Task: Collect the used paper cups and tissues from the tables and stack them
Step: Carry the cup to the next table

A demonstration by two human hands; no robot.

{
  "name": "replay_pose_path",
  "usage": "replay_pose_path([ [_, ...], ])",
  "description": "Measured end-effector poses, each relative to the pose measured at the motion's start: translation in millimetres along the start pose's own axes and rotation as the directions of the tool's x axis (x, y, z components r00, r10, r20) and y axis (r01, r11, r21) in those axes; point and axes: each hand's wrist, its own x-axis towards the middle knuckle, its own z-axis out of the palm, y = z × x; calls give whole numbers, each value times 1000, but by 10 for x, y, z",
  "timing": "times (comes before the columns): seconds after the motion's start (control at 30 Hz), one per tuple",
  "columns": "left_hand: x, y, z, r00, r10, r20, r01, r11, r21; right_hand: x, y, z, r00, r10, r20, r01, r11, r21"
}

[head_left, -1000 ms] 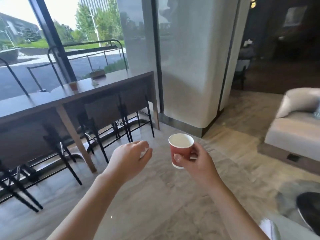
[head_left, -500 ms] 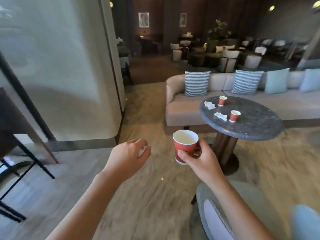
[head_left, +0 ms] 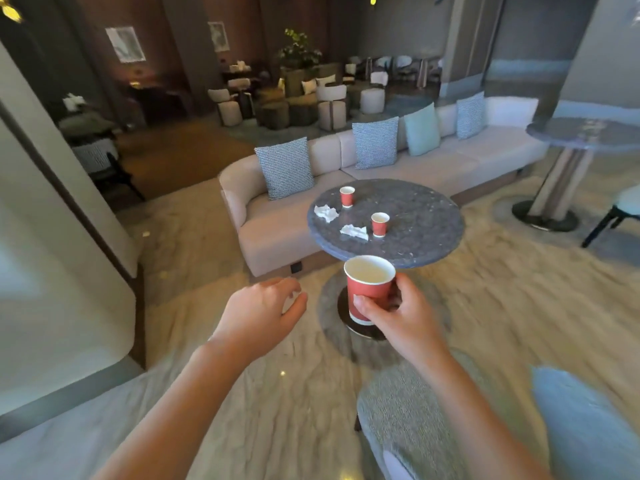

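Light: dim and warm indoors; small ceiling lamps (head_left: 373, 0) glow at the top.
Blur: motion smear across the floor (head_left: 519, 289) and lower corners.
Distortion: wide-angle bending at the borders.

The left hand (head_left: 258, 308) curls its fingers (head_left: 289, 289), hiding its palm's contents.

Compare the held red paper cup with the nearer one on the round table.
The held red paper cup is gripped in the air by the right hand; the nearer table cup stands untouched on the round grey table. A crumpled white tissue lies beside the table cup; only the hand touches the held cup. Both are upright, red outside, pale inside.
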Motion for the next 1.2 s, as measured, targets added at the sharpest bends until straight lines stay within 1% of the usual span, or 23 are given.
replay_pose_path([
  [0.13, 528, -176, 98, 999, 24, -24, -25, 999, -36, 512, 11, 107, 1000, 6, -14, -5, 1000, 21],
  [0.3, 1103, -358, 344, 997, 71, 22, -70, 996, -48, 1002, 114, 192, 998, 35, -45, -35, 999, 0],
  [0.4, 1511, -503, 535, 995, 90, 45, -86, 992, -93, 1322, 223, 274, 994, 77, -75, -78, 997, -7],
  [0.53, 2013, -795, 759, 990, 129, 49, -122, 985, -120, 1793, 338, 527, 988, 109, -113, -115, 992, -46],
  [0.63, 2458, -1222, 890, 989, 140, 55, -132, 983, -129, 2309, 288, 846, 989, 99, -107, -109, 990, -94],
  [0.8, 3247, -2081, 927, 993, 109, 44, -103, 988, -118, 3228, 51, 1501, 994, 57, -89, -69, 988, -140],
  [1.03, 4051, -2968, 1021, 997, 66, 30, -62, 990, -124, 4279, 54, 2355, 998, 47, -41, -52, 990, -135],
  [1.2, 4707, -3515, 1264, 999, -3, 37, 7, 993, -116, 5175, 183, 2759, 997, 69, 41, -63, 989, -133],
])
